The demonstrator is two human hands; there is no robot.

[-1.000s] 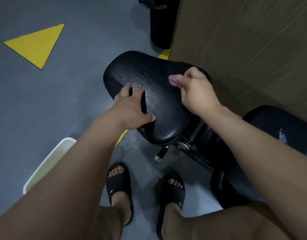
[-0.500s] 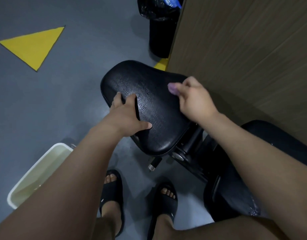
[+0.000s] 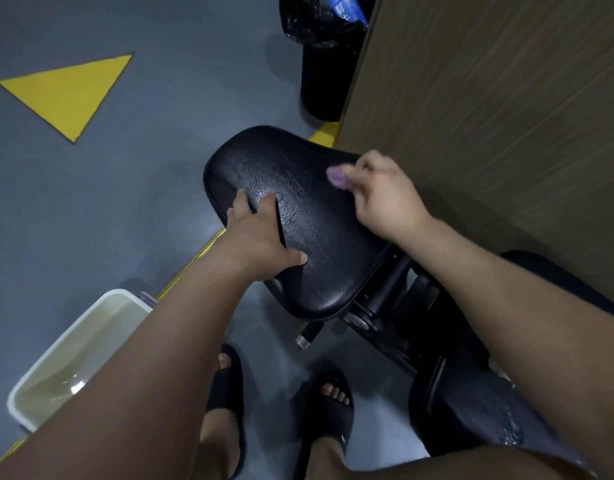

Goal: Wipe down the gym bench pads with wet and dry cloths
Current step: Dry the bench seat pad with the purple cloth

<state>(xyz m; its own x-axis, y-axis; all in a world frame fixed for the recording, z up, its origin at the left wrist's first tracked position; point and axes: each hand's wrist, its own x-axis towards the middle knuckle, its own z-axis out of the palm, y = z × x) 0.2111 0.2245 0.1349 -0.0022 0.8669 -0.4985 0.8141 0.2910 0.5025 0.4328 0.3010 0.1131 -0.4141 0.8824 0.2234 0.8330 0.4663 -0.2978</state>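
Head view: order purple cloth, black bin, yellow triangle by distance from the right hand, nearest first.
1. Purple cloth, held in the right hand itself.
2. Black bin, ahead beside the wooden panel.
3. Yellow triangle, far left on the floor.

- A black, textured vinyl seat pad (image 3: 329, 237), rounded and wider at its far end, sits tilted. Water drops bead its surface, and the left hand (image 3: 260, 237) rests on its near-left edge.
- A second pad (image 3: 489, 420), also black, lies at lower right, partly hidden by an arm, with wet streaks on it.
- A small lilac cloth (image 3: 336, 176) is bunched, only a tuft showing from the right hand (image 3: 385, 199) that pinches it, by the seat pad's far-right edge.
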